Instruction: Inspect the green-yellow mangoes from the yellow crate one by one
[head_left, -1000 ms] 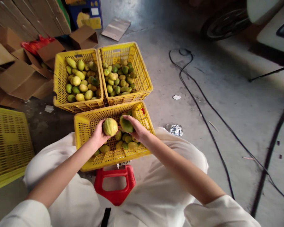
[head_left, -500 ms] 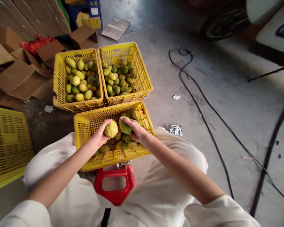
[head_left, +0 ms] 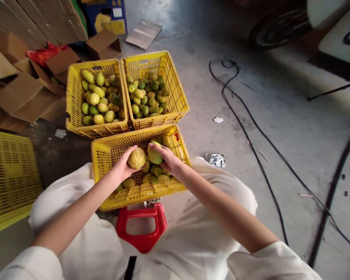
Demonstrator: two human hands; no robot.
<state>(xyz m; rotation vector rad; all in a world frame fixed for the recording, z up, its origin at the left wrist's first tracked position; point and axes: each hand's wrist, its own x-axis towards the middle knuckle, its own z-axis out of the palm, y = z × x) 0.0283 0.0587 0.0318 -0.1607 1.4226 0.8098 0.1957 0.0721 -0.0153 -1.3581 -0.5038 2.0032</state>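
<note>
My left hand (head_left: pixel 125 165) is closed around a yellow papaya (head_left: pixel 137 158), its ribbed end facing up. Close beside it, my right hand (head_left: pixel 168 158) grips a greener papaya (head_left: pixel 154 154), with the thumb over its top. Both fruits are held above a yellow plastic crate (head_left: pixel 113 144) that stands between my knees. More papayas (head_left: pixel 163 179) lie inside this crate, mostly on its right side, and my right hand hides some of them.
Beyond stand two yellow crates, a left one (head_left: pixel 72 97) and a right one (head_left: pixel 176 93), both holding papayas. A red plastic stool (head_left: pixel 146 243) shows below me. Cardboard boxes (head_left: pixel 29 97) crowd the left, with another yellow crate (head_left: pixel 11 175). Black cables (head_left: pixel 252 144) cross the floor at right.
The papaya in my left hand has turned so its ribbed end shows more. The one in my right hand has turned too, showing a yellower side. Both hands stay over the near crate.
</note>
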